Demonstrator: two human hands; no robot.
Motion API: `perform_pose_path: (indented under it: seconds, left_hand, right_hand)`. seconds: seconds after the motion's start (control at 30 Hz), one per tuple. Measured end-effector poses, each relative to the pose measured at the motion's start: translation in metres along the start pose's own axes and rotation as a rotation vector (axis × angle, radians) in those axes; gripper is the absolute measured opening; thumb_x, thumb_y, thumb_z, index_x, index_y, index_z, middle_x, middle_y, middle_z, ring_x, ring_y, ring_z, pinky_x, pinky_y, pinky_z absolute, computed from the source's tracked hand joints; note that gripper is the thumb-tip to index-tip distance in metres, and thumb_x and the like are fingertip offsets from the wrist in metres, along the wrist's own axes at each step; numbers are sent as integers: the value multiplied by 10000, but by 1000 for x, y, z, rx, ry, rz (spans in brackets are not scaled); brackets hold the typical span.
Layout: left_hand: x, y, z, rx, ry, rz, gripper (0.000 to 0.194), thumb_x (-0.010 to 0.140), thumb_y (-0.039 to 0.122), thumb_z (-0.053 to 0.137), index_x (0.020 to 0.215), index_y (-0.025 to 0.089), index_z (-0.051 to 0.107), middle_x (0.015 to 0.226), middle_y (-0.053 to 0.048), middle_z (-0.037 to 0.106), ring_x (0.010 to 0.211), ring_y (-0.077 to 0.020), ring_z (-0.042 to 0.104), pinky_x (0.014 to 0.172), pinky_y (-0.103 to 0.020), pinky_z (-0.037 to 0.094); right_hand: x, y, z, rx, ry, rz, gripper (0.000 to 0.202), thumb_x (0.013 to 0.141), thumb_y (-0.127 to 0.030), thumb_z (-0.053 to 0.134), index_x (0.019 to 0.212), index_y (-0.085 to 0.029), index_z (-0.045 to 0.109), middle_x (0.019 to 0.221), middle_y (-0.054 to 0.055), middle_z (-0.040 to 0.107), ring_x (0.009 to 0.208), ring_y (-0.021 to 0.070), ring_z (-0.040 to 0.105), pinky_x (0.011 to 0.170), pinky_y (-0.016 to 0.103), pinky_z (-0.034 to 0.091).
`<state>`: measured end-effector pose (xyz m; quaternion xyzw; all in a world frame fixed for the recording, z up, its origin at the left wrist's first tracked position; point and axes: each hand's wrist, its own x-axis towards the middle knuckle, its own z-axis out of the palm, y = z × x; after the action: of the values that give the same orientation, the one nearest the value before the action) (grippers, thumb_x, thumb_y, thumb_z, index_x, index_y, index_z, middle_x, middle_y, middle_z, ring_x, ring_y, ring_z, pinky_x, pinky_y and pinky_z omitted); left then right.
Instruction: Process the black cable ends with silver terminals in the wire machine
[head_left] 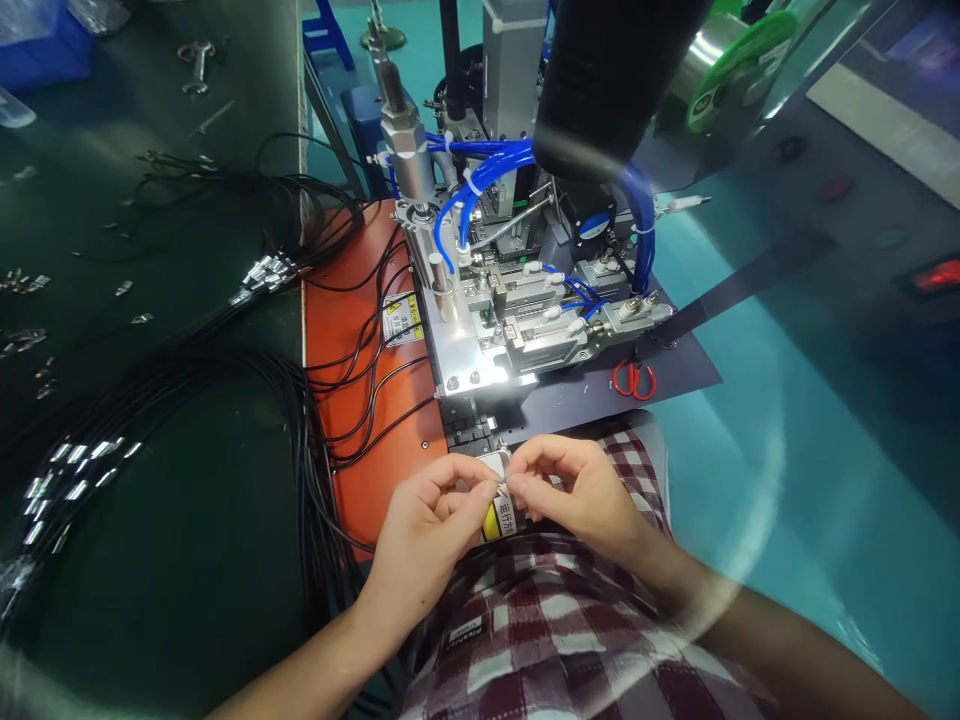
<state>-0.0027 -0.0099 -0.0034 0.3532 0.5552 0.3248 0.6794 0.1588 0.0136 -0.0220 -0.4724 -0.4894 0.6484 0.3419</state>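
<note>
Close together at the near end of a metal machine, my left hand and my right hand meet fingertip to fingertip. Both thumbs and index fingers are pinched around something tiny with thin, light-coloured ends, too small to make out. Behind the fingers lies a white and yellow label with printed characters. Black cables run across the orange panel left of the machine.
Bundles of cables with shiny metal ends lie on the dark green table at left. Red-handled scissors rest right of the machine. A wrench and blue bin are at the upper left, a green-rimmed spool at the upper right.
</note>
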Motion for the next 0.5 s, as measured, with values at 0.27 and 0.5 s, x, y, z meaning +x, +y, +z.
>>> perform_pose_path:
  seconds: [0.27, 0.5]
  left_hand:
    - [1, 0, 0, -5, -3, 12, 292, 798, 419, 636, 818, 136, 565, 436, 114, 311, 411, -29, 213, 396, -156, 131]
    - [1, 0, 1, -33, -13, 31, 270, 801, 393, 646, 797, 136, 563, 440, 120, 316, 408, -19, 212, 394, -142, 150]
  right_hand:
    - [-1, 0, 1, 100, -30, 33, 117, 751, -227, 631, 684, -145, 584, 556, -43, 516, 476, 70, 464, 469, 213, 354]
    - [-1, 0, 1, 118, -15, 42, 110, 727, -231, 673, 708, -139, 617, 553, -41, 546, 467, 72, 495, 467, 210, 377]
